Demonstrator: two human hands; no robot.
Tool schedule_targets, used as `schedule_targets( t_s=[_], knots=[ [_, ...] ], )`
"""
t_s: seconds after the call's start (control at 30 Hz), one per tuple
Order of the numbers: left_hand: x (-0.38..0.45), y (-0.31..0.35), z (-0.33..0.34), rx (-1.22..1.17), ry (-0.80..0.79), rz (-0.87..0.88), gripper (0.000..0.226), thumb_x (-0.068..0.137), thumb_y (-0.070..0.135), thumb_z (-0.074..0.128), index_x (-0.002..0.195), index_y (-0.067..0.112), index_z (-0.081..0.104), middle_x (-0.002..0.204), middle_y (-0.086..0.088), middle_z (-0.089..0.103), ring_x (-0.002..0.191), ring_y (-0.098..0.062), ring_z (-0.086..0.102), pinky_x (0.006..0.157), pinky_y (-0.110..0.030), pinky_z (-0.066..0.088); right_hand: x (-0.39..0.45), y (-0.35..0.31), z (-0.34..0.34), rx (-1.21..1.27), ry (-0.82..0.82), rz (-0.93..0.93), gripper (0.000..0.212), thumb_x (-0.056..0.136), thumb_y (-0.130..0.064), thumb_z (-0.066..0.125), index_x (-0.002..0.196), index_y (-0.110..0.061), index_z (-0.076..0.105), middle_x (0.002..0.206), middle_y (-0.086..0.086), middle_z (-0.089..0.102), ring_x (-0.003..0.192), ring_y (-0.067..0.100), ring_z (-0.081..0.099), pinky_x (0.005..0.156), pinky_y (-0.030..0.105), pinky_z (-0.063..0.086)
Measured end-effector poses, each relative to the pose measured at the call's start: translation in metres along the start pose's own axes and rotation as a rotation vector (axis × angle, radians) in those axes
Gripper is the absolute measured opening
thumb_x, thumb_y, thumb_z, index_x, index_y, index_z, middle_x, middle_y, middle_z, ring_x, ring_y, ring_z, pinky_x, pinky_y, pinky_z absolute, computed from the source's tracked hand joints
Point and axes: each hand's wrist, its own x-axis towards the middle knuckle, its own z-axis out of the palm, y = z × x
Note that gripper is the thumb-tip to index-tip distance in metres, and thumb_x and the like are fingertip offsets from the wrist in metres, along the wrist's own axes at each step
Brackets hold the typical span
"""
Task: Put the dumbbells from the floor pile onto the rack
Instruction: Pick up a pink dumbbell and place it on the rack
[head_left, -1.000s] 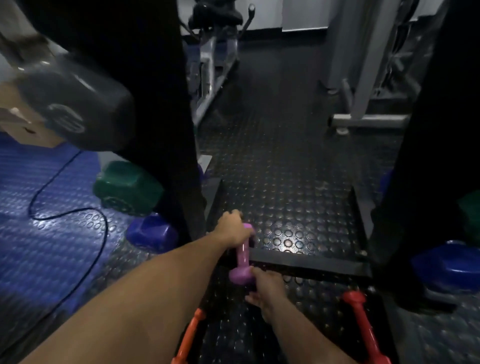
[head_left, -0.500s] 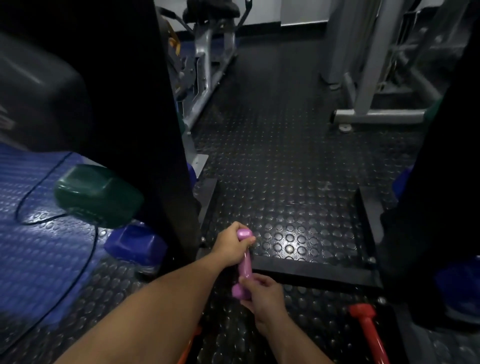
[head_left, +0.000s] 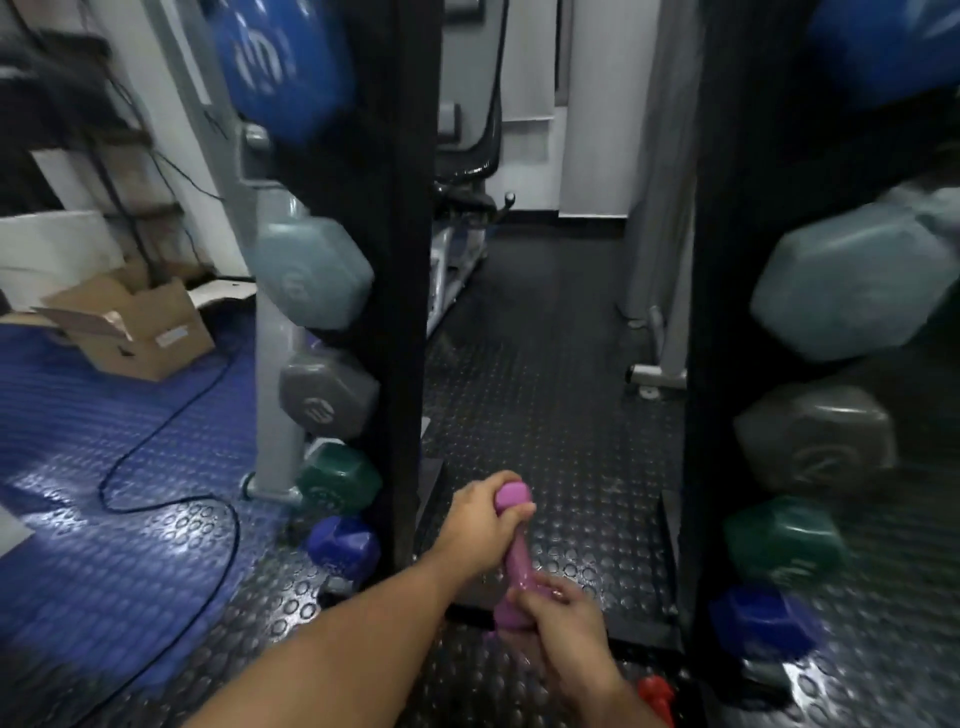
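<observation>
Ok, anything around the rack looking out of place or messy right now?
A black cable snakes loose across the blue mat left of the rack, and an open cardboard box sits on that mat. A red dumbbell is on the floor by the right hand.

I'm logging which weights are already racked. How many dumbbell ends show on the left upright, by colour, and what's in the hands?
Left upright, top to bottom:
Bright blue end: 1
Pale blue-grey end: 1
Dark grey end: 1
Green end: 1
Purple-blue end: 1
Held by left hand and right hand, pink dumbbell: 1
Total: 6
</observation>
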Motion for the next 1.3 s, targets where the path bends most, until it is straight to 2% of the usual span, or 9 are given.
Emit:
schedule_targets(
  t_s=[0.27, 0.4, 0.67, 0.9, 0.97, 1.07, 1.17, 1.23, 1.3],
  knots=[
    [-0.013, 0.114, -0.089, 0.016, 0.197, 0.215, 0.045, 0.082, 0.056, 0.069, 0.123, 0.037, 0.064, 0.113, 0.008, 0.071, 0.107, -0.015, 0.064, 0.101, -0.034, 0.049, -0.091, -0.112, 0.012, 0.042, -0.031, -0.212, 0.038, 0.080, 0.010, 0.076, 0.115, -0.002, 0.066, 0.111, 0.024, 0.067, 0.088, 0.043, 0.073, 0.051, 0.034, 0.060],
    [-0.029, 0.169, -0.140, 0.000, 0.310, 0.328, 0.046, 0.083, 0.055, 0.071, 0.125, 0.036, 0.063, 0.114, 0.012, 0.069, 0.107, -0.009, 0.063, 0.100, -0.031, 0.049, -0.145, -0.166, 0.017, 0.020, -0.046, -0.334, 0.037, 0.078, 0.007, 0.079, 0.110, -0.010, 0.069, 0.104, 0.014, 0.070, 0.086, 0.032, 0.076, 0.074, 0.043, 0.065],
    [-0.081, 0.250, -0.268, -0.050, 0.560, 0.541, 0.049, 0.080, 0.059, 0.071, 0.122, 0.034, 0.066, 0.105, 0.010, 0.074, 0.097, -0.010, 0.069, 0.093, -0.037, 0.054, -0.250, -0.251, 0.062, -0.037, -0.139, -0.569, 0.049, 0.066, 0.006, 0.087, 0.110, -0.008, 0.071, 0.104, 0.018, 0.071, 0.093, 0.039, 0.074, 0.082, 0.058, 0.061],
    [-0.108, 0.291, -0.396, -0.111, 0.715, 0.517, 0.045, 0.077, 0.061, 0.077, 0.113, 0.035, 0.070, 0.098, 0.008, 0.074, 0.091, -0.010, 0.069, 0.088, -0.033, 0.057, -0.329, -0.316, 0.134, -0.159, -0.195, -0.816, 0.051, 0.060, 0.001, 0.091, 0.101, -0.017, 0.068, 0.098, 0.009, 0.067, 0.073, 0.020, 0.071, 0.070, 0.045, 0.065],
    [-0.106, 0.296, -0.423, -0.168, 0.731, 0.436, 0.043, 0.075, 0.062, 0.078, 0.106, 0.034, 0.069, 0.094, 0.010, 0.071, 0.086, -0.007, 0.066, 0.076, -0.024, 0.055, -0.342, -0.333, 0.157, -0.148, -0.205, -0.839, 0.056, 0.055, -0.009, 0.092, 0.103, -0.019, 0.065, 0.103, 0.012, 0.066, 0.075, 0.026, 0.074, 0.071, 0.051, 0.064],
    [-0.089, 0.302, -0.453, -0.223, 0.672, 0.305, 0.040, 0.081, 0.058, 0.075, 0.105, 0.026, 0.066, 0.093, 0.009, 0.066, 0.081, -0.007, 0.061, 0.052, -0.010, 0.044, -0.348, -0.352, 0.189, -0.091, -0.197, -0.801, 0.061, 0.064, -0.012, 0.092, 0.114, -0.010, 0.057, 0.105, 0.011, 0.064, 0.073, 0.024, 0.075, 0.062, 0.038, 0.064],
    [-0.053, 0.306, -0.474, -0.342, 0.516, 0.226, 0.050, 0.081, 0.062, 0.067, 0.104, 0.018, 0.070, 0.098, -0.003, 0.072, 0.087, -0.020, 0.068, 0.070, -0.032, 0.060, -0.344, -0.370, 0.216, -0.037, -0.178, -0.713, 0.047, 0.068, -0.015, 0.090, 0.105, 0.000, 0.065, 0.092, 0.016, 0.071, 0.060, 0.021, 0.073, 0.052, 0.031, 0.058],
    [-0.022, 0.303, -0.483, -0.467, 0.427, 0.213, 0.041, 0.082, 0.048, 0.062, 0.092, 0.010, 0.074, 0.094, -0.014, 0.074, 0.087, -0.029, 0.070, 0.087, -0.053, 0.059, -0.341, -0.381, 0.228, -0.004, -0.208, -0.620, 0.027, 0.077, -0.011, 0.085, 0.092, 0.000, 0.066, 0.085, 0.018, 0.071, 0.065, 0.027, 0.072, 0.061, 0.036, 0.062],
    [0.007, 0.296, -0.485, -0.442, 0.388, 0.221, 0.026, 0.092, 0.028, 0.058, 0.092, 0.006, 0.073, 0.093, -0.019, 0.074, 0.084, -0.030, 0.071, 0.088, -0.056, 0.057, -0.334, -0.393, 0.235, 0.010, -0.203, -0.558, 0.022, 0.082, -0.013, 0.082, 0.085, -0.005, 0.062, 0.088, 0.017, 0.071, 0.071, 0.030, 0.074, 0.073, 0.040, 0.064]
  ],
)
